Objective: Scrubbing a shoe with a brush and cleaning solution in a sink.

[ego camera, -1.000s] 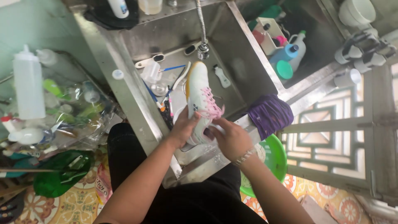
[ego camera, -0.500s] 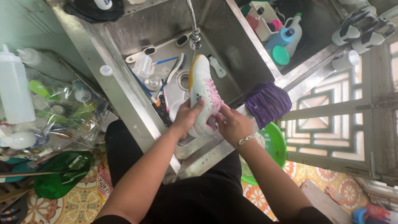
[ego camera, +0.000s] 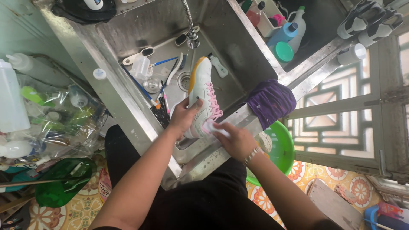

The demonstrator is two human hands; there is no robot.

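Note:
A white sneaker [ego camera: 202,91] with pink laces and a yellow toe edge stands tilted in the steel sink [ego camera: 238,51], toe pointing toward the faucet [ego camera: 191,36]. My left hand [ego camera: 184,116] grips the shoe's side near the heel. My right hand [ego camera: 233,140] is closed on a small white cleaning piece [ego camera: 215,128] pressed against the heel end; what kind of piece it is I cannot tell. A metal watch band sits on my right wrist.
Brushes [ego camera: 172,70], a small bottle [ego camera: 218,65] and a clear cup [ego camera: 139,68] lie in the sink. A purple cloth [ego camera: 270,102] hangs on the sink's rim. A green basin [ego camera: 283,149] sits on the tiled floor. Bottles in plastic bags [ego camera: 55,115] crowd the left.
The view shifted slightly downward. My right hand slid from the laces down to the heel end of the sneaker. My left hand kept its grip on the shoe.

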